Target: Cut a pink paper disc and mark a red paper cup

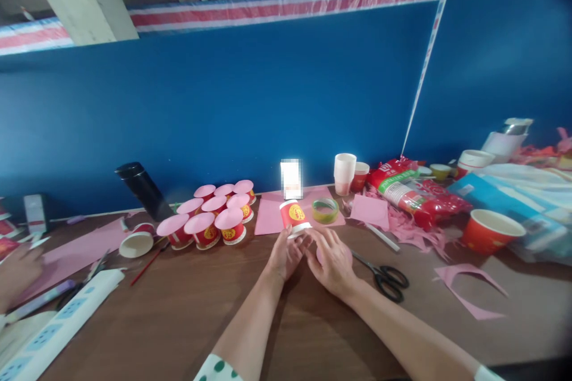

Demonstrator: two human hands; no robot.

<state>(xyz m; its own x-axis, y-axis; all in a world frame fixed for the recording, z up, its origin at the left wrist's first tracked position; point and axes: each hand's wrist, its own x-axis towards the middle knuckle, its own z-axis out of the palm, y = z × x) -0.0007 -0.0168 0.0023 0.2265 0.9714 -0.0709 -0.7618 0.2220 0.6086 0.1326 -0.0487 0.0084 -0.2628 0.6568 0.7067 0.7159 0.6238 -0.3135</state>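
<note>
A red paper cup [295, 214] with a gold print is tilted in front of me, its white rim toward my hands. My left hand [286, 256] grips it at that rim, fingers closed. My right hand [333, 262] is beside it, fingers curled, with the fingertips close to the rim. A pink paper circle [347, 252] shows at both sides of my right hand, mostly hidden by it and apparently held there. Behind the cup lie a pink sheet [269, 214] and a roll of tape [325, 211]. Black-handled scissors [391, 281] rest right of my right hand.
Several upturned red cups [233, 232] topped with pink circles stand to the left, near a black flask [143, 190]. Stacked white cups [345, 174], a red bag [404, 190] and pink scraps fill the right. Another person's hand [20, 274] is at far left, behind a power strip [67, 321].
</note>
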